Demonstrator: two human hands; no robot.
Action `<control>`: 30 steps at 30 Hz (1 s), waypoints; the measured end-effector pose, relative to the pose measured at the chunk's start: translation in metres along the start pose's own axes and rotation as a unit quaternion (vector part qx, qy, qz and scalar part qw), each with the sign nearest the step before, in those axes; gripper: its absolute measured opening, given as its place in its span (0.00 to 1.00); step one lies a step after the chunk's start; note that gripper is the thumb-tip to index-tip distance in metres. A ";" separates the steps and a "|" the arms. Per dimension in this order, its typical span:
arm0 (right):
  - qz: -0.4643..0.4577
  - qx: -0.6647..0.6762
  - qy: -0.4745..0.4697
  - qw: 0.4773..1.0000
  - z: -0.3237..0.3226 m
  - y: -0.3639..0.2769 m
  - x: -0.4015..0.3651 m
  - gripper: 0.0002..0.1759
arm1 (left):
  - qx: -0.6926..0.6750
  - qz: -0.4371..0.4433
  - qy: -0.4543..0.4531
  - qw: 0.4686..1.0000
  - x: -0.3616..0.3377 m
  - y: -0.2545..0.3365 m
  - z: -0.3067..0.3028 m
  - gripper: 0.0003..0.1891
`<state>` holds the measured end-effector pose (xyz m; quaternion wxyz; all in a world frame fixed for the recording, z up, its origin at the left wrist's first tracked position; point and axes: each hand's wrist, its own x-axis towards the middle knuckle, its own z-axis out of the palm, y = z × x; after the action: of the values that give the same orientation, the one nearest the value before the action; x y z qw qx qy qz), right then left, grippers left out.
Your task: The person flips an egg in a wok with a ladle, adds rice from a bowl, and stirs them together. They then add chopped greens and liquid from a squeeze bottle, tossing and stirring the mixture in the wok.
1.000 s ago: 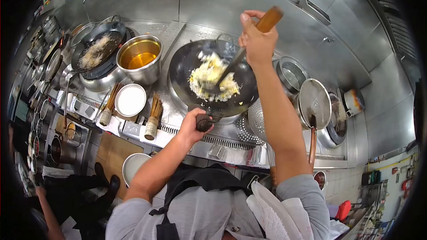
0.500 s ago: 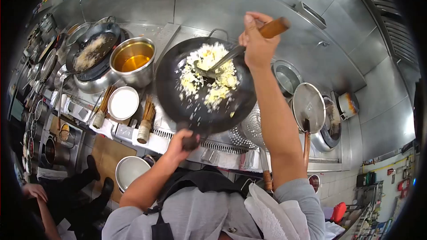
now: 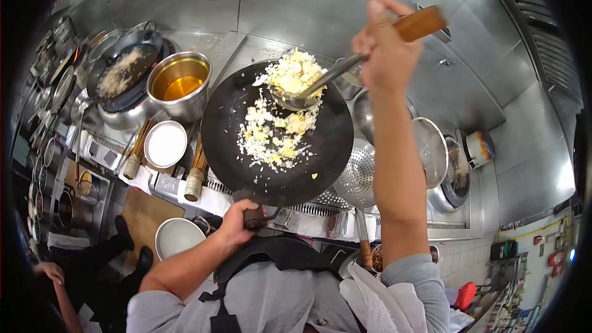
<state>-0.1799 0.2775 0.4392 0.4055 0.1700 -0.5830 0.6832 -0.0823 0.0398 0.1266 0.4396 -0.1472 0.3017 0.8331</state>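
Observation:
My left hand (image 3: 242, 222) is closed around the dark wrapped handle of the black wok (image 3: 234, 166) at its near edge. Wooden-ended and long, the ladle (image 3: 336, 74) is in my right hand (image 3: 390, 52), which grips it above the wok's right side. A heap of white and yellow rice with egg (image 3: 296, 74) sits over the ladle's bowl near the far rim. More of this rice lies scattered across the wok's middle, with loose grains around it.
To the left stand a steel pot of amber liquid (image 3: 185, 106), a white bowl (image 3: 165, 143), bamboo brushes (image 3: 195, 182) and another wok (image 3: 102, 68). A perforated strainer (image 3: 357, 179) and a mesh sieve (image 3: 435, 154) are at right. Another person's hand (image 3: 50, 272) shows lower left.
The wok has shifted toward me and slightly left, with my left hand on it. My right hand has moved up and right with the ladle; rice now heaps over the ladle's bowl.

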 end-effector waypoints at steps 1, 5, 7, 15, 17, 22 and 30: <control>0.020 0.026 -0.003 0.999 0.004 -0.008 -0.002 0.09 | -0.017 0.001 0.025 1.000 0.001 0.005 0.015 0.10; 0.065 -0.006 0.000 0.998 0.008 0.031 -0.021 0.10 | -0.031 -0.001 0.002 1.000 0.064 0.041 0.049 0.10; 0.039 -0.028 0.013 0.999 -0.003 0.079 -0.032 0.12 | -0.032 0.035 0.031 0.998 0.061 0.022 0.037 0.11; 0.064 0.039 -0.027 0.997 0.004 0.010 -0.014 0.12 | -0.064 0.009 0.029 0.998 0.032 0.026 0.048 0.10; 0.061 -0.008 -0.003 0.998 0.004 0.059 -0.027 0.12 | -0.068 0.017 0.014 0.997 0.065 0.035 0.046 0.09; -0.021 0.006 0.006 1.000 -0.012 0.040 -0.015 0.13 | -0.020 0.012 -0.003 1.000 0.033 -0.004 -0.019 0.15; 0.078 -0.018 0.024 0.996 0.005 0.044 -0.030 0.13 | -0.042 0.008 0.029 0.999 0.078 0.029 0.032 0.12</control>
<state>-0.1961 0.2625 0.3905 0.3676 0.1000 -0.5969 0.7061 -0.1498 0.0975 0.1220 0.4175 -0.1878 0.2799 0.8438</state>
